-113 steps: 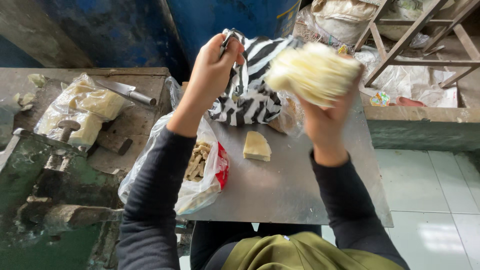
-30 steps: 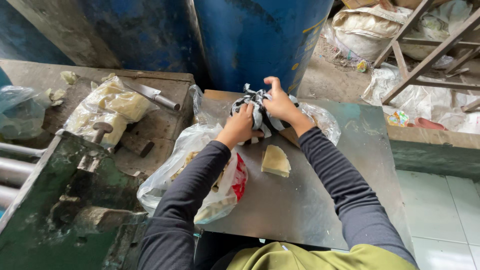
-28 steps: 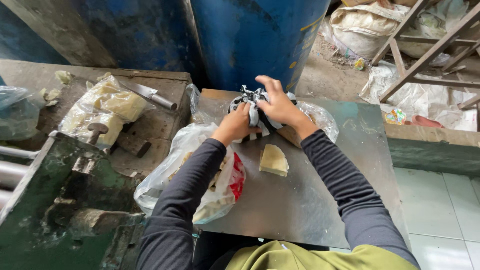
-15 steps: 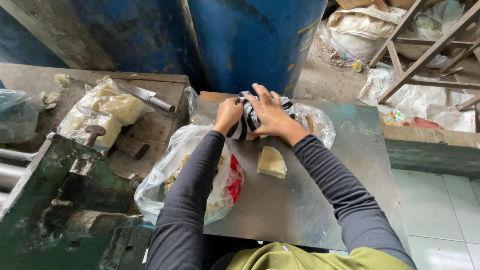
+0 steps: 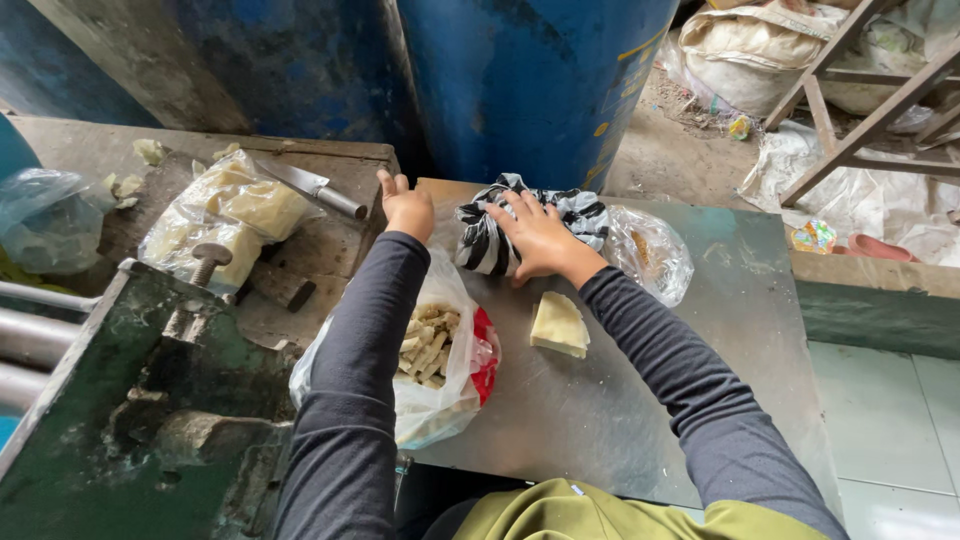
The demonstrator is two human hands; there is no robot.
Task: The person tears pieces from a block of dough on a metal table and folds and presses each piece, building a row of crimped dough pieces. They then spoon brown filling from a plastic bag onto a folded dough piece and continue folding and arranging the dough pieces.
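Note:
My right hand [image 5: 540,235] lies flat, fingers spread, on a bundled black-and-white striped bag [image 5: 490,245] at the back of the metal table [image 5: 640,400]. My left hand [image 5: 405,205] hovers just left of the bundle, over the table's back left corner, fingers loosely curled and holding nothing. A pale yellow wedge-shaped block [image 5: 558,325] rests on the table below my right wrist. A clear plastic bag of pale sticks with a red patch [image 5: 440,360] sits under my left forearm.
A crumpled clear bag [image 5: 650,250] lies right of the bundle. A big blue drum [image 5: 530,80] stands behind the table. On the left bench are a clear bag of yellow lumps [image 5: 225,215], a metal blade [image 5: 310,185] and a green metal machine [image 5: 130,390]. Wooden frames and sacks lie at the back right.
Both hands came down from holding the striped bag and a yellow lump in the air. The bundle now lies on the table; my left hand has let go and moved left.

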